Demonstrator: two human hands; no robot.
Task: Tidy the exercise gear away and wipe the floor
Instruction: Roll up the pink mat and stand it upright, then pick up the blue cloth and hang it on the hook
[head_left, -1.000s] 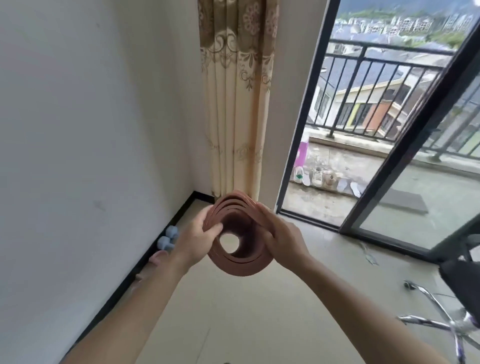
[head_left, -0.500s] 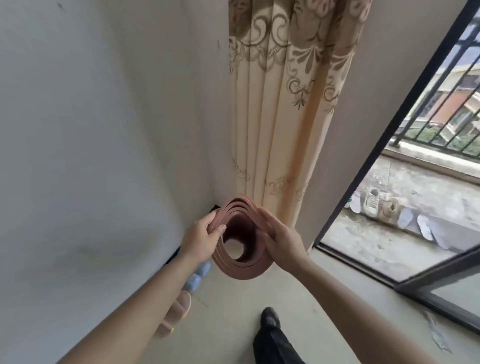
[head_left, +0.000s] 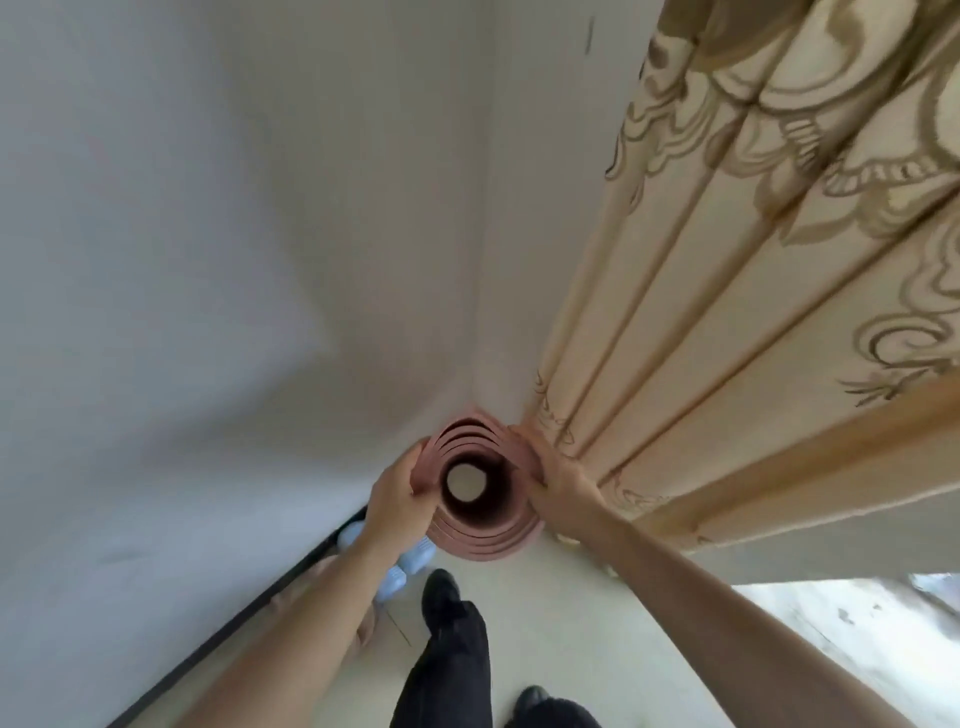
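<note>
The white wall (head_left: 182, 260) on the left and the long beige curtain (head_left: 753, 312) on the right meet in a corner. The pale floor (head_left: 561, 639) runs into this corner, with a black skirting board (head_left: 223, 629) along the foot of the wall. The person stands close to the corner. One leg in dark trousers (head_left: 452, 670) shows at the bottom of the view.

The rolled exercise mat (head_left: 483, 543), reddish-brown, is right in front of the corner, between the two hands. Its long axis points almost straight away from the camera, down toward the floor. For this reason one looks through the hollow core and sees a pale round spot at the far end. The layers sit stepped, like a telescope. Whether the lower end touches the floor is hidden.

The left grip (head_left: 400, 493), a bare hand, is curled round the left side of the roll near its upper end. The right grip (head_left: 561, 488) is wrapped on the opposite side, with its back just beside the curtain folds. The two hands are equally near to the roll, one on each side of the axis.

Two light blue dumbbells (head_left: 410, 564) lie on the floor by the skirting board, below the left wrist. I judge that the roll goes down along its own axis to stand in the corner. It must then land beyond the dumbbells, between the wall and the curtain.
</note>
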